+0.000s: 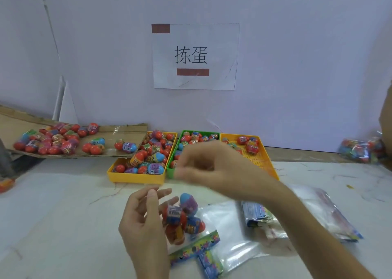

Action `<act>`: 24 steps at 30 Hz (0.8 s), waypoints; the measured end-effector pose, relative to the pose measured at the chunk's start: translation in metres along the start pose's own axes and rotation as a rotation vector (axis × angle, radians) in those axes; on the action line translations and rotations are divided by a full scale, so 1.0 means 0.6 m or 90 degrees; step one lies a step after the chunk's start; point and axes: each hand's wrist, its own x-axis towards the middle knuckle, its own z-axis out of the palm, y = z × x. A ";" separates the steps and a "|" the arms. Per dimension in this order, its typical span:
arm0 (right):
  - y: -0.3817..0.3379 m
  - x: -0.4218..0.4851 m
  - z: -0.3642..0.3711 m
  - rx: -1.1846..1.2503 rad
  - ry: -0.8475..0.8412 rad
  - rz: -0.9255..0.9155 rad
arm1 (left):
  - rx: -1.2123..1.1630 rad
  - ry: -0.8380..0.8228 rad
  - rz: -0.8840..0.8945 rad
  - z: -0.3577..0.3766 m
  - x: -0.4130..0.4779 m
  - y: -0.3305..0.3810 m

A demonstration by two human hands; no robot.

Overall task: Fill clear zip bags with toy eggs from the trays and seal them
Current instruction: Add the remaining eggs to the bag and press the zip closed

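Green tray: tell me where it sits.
Head view: the green tray sits mid-table by the wall, between the left yellow tray and the right yellow tray, front partly hidden behind the right hand.

Three trays: left yellow tray, green tray, right yellow tray. Four eggs in nearest cluster. One wall sign.

Counter was pale and scuffed. Three trays sat side by side at its rear: yellow tray, green tray, orange tray. A cardboard sheet lay rear left, its right end over the yellow tray's rim. A clear zip bag lay flat in front, with a bag stack beside it. Filled bags sat far right. At the left edge was an orange-red item, possibly an egg; blurred.
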 end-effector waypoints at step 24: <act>0.165 -0.072 -0.073 0.339 0.141 0.288 | 0.057 0.018 -0.022 0.002 -0.002 0.004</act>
